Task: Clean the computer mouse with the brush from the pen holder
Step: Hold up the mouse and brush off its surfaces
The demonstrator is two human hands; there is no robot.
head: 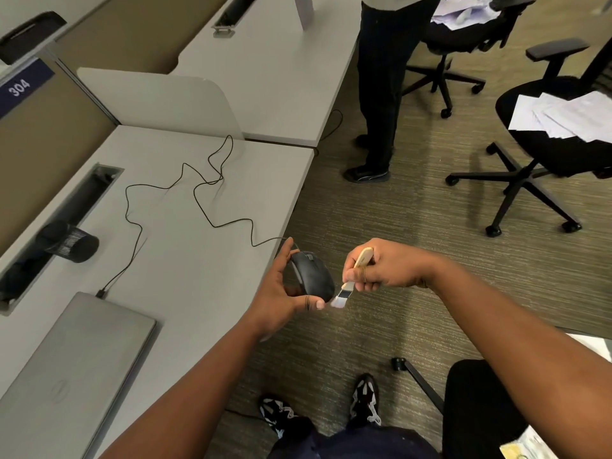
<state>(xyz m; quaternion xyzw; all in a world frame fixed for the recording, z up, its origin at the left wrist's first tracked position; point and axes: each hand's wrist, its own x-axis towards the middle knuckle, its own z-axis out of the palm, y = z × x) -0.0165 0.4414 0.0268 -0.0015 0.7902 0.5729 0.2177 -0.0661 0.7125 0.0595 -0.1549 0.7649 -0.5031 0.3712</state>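
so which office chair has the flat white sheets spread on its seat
The office chair at right, facing its full wheeled base. The other office chair, farther back by the standing person, holds a crumpled heap of papers instead.

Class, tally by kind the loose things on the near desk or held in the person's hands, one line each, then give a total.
Computer mouse, held in the left hand: 1
Brush, held in the right hand: 1
Closed laptop: 1
Black mesh pen holder, lying on its side: 1
Total: 4
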